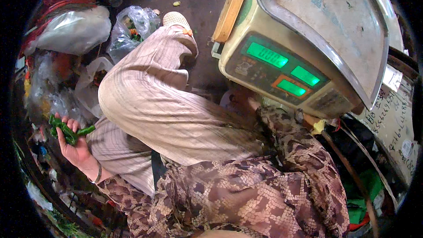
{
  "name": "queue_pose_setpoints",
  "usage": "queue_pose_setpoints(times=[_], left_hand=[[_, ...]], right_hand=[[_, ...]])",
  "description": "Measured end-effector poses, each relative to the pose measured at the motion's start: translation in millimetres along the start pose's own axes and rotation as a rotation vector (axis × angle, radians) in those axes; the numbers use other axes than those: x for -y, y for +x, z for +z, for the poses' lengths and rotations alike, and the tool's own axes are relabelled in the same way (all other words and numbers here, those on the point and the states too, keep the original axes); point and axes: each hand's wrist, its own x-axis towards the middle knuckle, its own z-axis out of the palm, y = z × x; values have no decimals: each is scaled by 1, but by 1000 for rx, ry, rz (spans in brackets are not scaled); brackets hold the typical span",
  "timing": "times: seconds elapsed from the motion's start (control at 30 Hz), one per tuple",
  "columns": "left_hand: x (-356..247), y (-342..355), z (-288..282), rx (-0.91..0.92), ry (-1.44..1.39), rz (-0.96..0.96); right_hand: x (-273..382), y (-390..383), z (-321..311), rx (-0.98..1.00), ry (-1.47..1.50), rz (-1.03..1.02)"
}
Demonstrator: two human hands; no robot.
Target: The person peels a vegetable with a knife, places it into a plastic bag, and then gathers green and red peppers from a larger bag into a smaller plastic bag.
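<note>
At the left, my left hand (76,150) is closed around a few green peppers (66,133), wrinkled and dark, which stick out past the fingers. A thin bangle circles that wrist. My right sleeve (291,139), brown and patterned, runs up to just below the scale (282,68). Beneath the scale's front edge a little of my right hand (253,103) shows; its fingers are hidden in shadow. The scale has a wide metal pan (328,15) with nothing on it, and its green displays are lit.
Clear plastic bags (128,33) with scraps and a white plastic bundle (77,31) lie at the far left. My bent knee in pale striped trousers (145,88) fills the middle. A wooden bar (233,6) runs beside the scale, and a marked pale board (392,119) stands right.
</note>
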Motion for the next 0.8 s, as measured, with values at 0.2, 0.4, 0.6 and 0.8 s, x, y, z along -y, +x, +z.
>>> queue_pose_setpoints(times=[0.2, 0.4, 0.6, 0.8], left_hand=[[0, -4, 2, -60, 73, -22], [0, -5, -4, -35, 78, -42], [-2, -5, 0, -105, 147, -32], [1, -7, -1, -120, 154, -43]], right_hand=[[-2, -4, 3, 202, -168, -37], [-19, -35, -45, 86, 80, 31], [-6, -44, -62, 83, 148, 19], [-9, -66, -76, 151, 155, 5]])
